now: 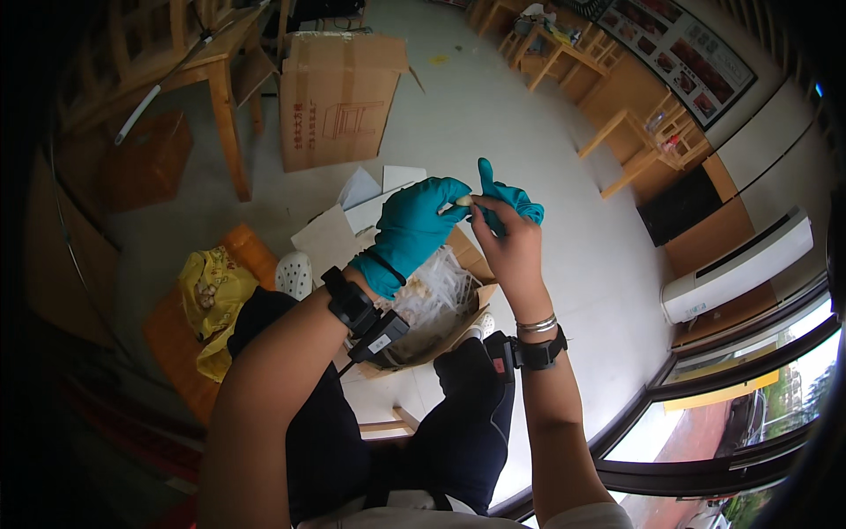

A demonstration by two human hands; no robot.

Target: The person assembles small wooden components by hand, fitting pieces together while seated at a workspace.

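A small, cream-coloured, clove-shaped piece (pixel 464 201) sits pinched between the fingertips of my teal-gloved left hand (pixel 416 222), with the bare thumb and forefinger of my right hand (pixel 514 242) close together at its right end, though I cannot tell whether they grip it. Beyond, a tall brown cardboard box (pixel 339 75) bears red printed characters and a furniture drawing.

Red Chinese characters (pixel 300 126) running up cardboard box (pixel 339 69) beside furniture drawing (pixel 352 121); tiny lettering (pixel 704 41) blurring on wall menu board (pixel 674 51); white label (pixel 380 343) marking black wrist module (pixel 393 324).
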